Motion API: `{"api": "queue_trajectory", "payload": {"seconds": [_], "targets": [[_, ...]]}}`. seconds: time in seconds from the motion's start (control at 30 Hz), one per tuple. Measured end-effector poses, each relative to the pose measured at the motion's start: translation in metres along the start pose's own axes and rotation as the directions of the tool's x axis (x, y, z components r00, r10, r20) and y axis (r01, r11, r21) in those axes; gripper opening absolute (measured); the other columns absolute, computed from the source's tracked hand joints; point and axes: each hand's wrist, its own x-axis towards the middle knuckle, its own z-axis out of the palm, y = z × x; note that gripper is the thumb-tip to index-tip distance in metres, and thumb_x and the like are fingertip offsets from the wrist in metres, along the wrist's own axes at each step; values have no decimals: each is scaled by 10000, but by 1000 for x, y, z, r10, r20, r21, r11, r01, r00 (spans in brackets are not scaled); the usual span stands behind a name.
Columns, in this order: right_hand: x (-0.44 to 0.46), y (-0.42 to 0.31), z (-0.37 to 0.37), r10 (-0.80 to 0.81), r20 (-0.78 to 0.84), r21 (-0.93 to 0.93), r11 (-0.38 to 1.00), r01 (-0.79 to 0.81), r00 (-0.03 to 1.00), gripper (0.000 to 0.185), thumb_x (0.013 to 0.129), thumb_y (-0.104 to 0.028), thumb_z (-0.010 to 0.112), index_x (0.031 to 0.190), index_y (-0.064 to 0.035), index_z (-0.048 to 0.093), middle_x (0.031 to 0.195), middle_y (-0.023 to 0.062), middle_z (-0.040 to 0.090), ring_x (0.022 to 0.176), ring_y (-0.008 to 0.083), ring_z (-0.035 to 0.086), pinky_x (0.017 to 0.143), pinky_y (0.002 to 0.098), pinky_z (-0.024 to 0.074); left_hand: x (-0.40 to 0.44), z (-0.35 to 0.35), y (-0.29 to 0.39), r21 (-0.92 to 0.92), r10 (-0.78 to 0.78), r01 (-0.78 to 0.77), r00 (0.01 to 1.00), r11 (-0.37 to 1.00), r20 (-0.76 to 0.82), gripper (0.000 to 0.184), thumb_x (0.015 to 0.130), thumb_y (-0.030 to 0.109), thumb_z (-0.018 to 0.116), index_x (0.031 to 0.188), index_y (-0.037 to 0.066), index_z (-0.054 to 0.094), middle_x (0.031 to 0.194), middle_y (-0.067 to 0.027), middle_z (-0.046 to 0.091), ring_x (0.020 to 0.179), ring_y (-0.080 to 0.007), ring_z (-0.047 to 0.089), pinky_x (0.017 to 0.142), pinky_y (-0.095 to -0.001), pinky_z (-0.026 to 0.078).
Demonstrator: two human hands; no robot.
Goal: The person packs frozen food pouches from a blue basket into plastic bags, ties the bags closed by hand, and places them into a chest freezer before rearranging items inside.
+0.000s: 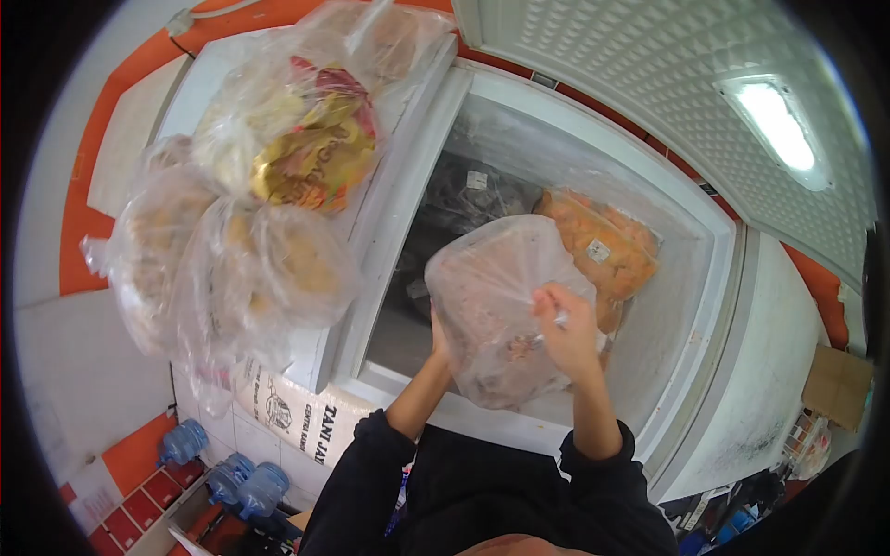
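Note:
A large clear plastic bag (496,306) with pinkish, frosty contents is held up over the open chest freezer (686,371). My right hand (567,324) is closed round the gathered top of this bag. On the bag's left side, my left hand (439,338) supports it; most of its fingers are hidden behind the plastic. Inside the freezer, packs of orange food (607,255) with a white label lie at the right. A dark bag (473,190), also labelled, rests at the far left of the compartment.
Several clear bags of food (232,259) are piled on the white surface at the left, with a gold and red packet (320,153) among them. The freezer lid (640,56) stands raised behind. Blue water jugs (264,486) and a printed sack (297,417) are on the floor.

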Motion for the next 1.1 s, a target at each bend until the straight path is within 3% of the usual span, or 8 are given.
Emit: {"api": "queue_trajectory", "payload": {"seconds": [0.13,0.27,0.4,0.57,0.67,0.73,0.87,1.1], "targets": [[27,57,46,7,114,128,992,-22,993,221,883,-153,498,729,4,519,613,40,495,607,105,461,584,250,376,66,-94,1,104,198,-181,961,978,-191,783,822,655,293,1336,65,304,1333,-146,373,1194,-324,393,988,-431,337],[65,136,104,51,212,242,965,-103,976,236,885,-175,511,723,-5,524,649,28,527,628,90,461,578,246,371,110,-212,17,257,453,-382,823,888,-344,799,798,666,357,1313,55,345,1321,-163,381,1193,-346,388,988,-428,331],[98,186,197,155,294,667,674,-319,943,192,900,-182,490,841,-23,580,722,16,575,712,63,520,641,226,426,118,-260,55,318,548,-449,631,835,-549,792,793,655,378,1307,52,350,1314,-168,386,1186,-346,394,983,-429,334],[130,160,271,-96,577,542,788,-292,811,213,836,-83,501,1003,17,586,864,131,631,829,182,596,724,296,467,126,-286,100,420,621,-483,404,768,-671,785,787,642,405,1300,49,356,1304,-173,393,1178,-345,401,977,-431,338],[135,181,342,-312,336,688,726,-5,889,270,761,-78,558,1014,5,601,936,212,626,841,292,614,731,368,466,133,-290,118,490,656,-472,298,733,-694,781,783,634,422,1296,48,359,1298,-177,397,1173,-345,406,973,-432,340],[149,187,350,-358,413,541,836,90,837,303,752,-148,574,1017,-5,604,984,222,604,882,355,591,767,399,459,139,-290,124,528,674,-454,260,717,-692,778,781,628,432,1293,46,362,1294,-179,399,1170,-345,408,971,-433,342],[155,214,410,-168,474,482,871,-94,864,328,741,-206,576,1009,-19,610,1002,222,592,900,376,572,786,411,454,143,-280,135,609,719,-412,194,677,-668,774,776,618,454,1287,44,367,1287,-183,404,1163,-345,414,966,-434,345],[151,227,397,-151,448,344,939,-13,881,264,739,-165,535,965,-64,626,915,211,611,873,372,578,771,418,457,139,-272,144,666,742,-372,105,647,-662,766,767,599,492,1277,40,375,1273,-191,413,1152,-344,425,957,-437,350]]}}
